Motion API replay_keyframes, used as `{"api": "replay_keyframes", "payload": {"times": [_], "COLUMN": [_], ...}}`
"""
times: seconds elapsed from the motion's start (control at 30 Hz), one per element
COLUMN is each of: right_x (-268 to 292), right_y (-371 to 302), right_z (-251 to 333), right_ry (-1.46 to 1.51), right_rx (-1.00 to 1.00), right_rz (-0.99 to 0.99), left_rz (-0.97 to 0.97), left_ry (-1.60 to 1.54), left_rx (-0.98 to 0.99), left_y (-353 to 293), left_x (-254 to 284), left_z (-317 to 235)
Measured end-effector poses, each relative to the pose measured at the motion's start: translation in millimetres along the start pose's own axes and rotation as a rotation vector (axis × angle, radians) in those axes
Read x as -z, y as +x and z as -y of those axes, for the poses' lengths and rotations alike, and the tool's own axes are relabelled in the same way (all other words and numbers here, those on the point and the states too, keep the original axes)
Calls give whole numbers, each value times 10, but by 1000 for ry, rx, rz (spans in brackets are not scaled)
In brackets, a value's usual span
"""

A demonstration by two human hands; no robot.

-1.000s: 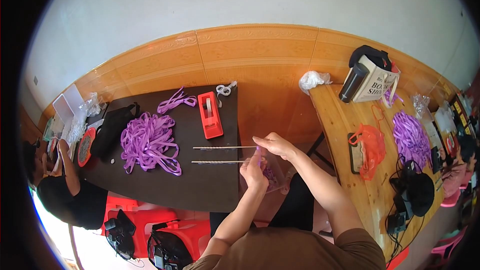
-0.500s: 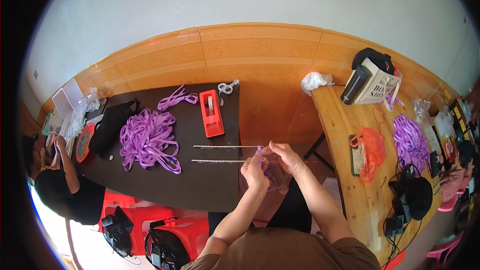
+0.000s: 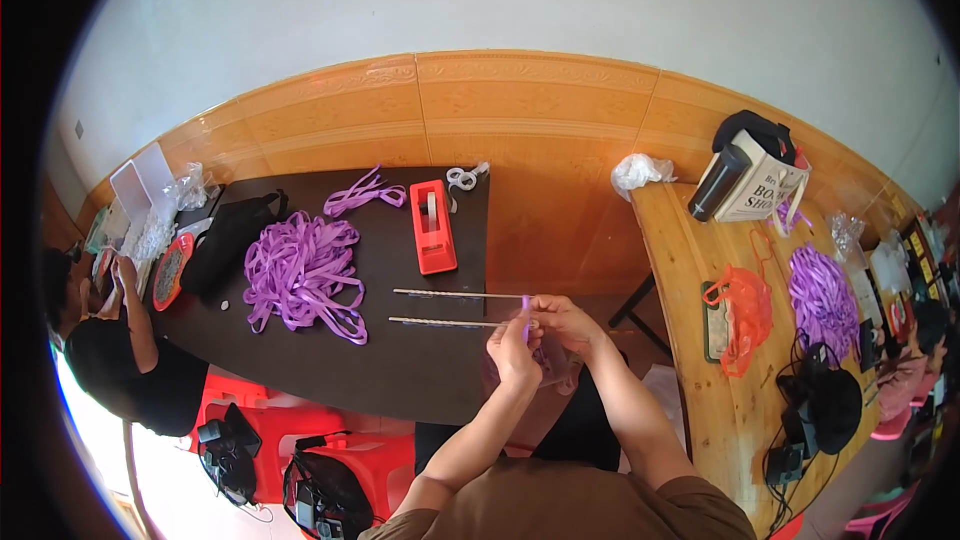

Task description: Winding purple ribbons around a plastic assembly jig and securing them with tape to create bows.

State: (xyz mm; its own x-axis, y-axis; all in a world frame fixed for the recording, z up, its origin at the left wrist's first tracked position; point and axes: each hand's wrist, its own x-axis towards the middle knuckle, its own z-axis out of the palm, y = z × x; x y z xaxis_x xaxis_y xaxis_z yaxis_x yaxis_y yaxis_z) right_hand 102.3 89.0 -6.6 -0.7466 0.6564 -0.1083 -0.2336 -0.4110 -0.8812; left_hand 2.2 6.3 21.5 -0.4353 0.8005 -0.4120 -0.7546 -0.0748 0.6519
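Two thin metal rods, a far rod (image 3: 455, 293) and a near rod (image 3: 445, 321), stick out sideways past the right end of the dark table. At their right ends a short purple ribbon (image 3: 526, 306) runs across them. My left hand (image 3: 514, 354) pinches this ribbon by the near rod, fingers closed. My right hand (image 3: 568, 322) is closed at the rod ends, its fingertips touching the ribbon beside the left fingers. How the ribbon passes round the rods is partly hidden by my fingers. Below my hands, a clear plastic container (image 3: 548, 368) shows in part.
The dark table (image 3: 420, 380) bears a purple ribbon heap (image 3: 300, 275), a red tape dispenser (image 3: 433, 230) and white tape rolls (image 3: 461, 178). At left a person in black (image 3: 135, 360) works with their hands. A wooden table (image 3: 690, 340) with an orange bag (image 3: 745, 310) stands at right.
My right hand has come in against the left, its fingers folding from stretched to closed at the ribbon. The whole view has shifted slightly.
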Motion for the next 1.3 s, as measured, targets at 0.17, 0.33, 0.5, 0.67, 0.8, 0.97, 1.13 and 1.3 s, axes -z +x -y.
{"api": "replay_keyframes", "payload": {"times": [0.17, 0.33, 0.5, 0.67, 0.8, 0.97, 1.13, 1.3], "right_x": [-189, -113, -48, -13, -49, -83, -515, -479], "right_y": [67, 255, 367, 358, 298, 228, 135, 206], "right_z": [109, 64, 110, 98, 173, 575, 812, 797], "right_ry": [77, 157, 159, 87, -172, -752, -1334, -1576], "right_rx": [-46, 9, -61, -107, -126, 414, 469, 489], "right_rz": [106, 268, 357, 308, 77, -194, 133, 177], "left_rz": [53, 40, 66, 80, 94, 100, 115, 108], "left_ry": [-23, -173, -242, -279, -229, -209, -228, -205], "left_rx": [-2, 0, -65, -50, -98, -137, -142, -137], "left_y": [-47, -65, -46, -1, 24, 24, 32, 42], "left_x": [70, 25, 54, 86, 138, 102, 136, 115], "left_z": [-13, 7, 84, 106, 141, 165, 144, 166]}}
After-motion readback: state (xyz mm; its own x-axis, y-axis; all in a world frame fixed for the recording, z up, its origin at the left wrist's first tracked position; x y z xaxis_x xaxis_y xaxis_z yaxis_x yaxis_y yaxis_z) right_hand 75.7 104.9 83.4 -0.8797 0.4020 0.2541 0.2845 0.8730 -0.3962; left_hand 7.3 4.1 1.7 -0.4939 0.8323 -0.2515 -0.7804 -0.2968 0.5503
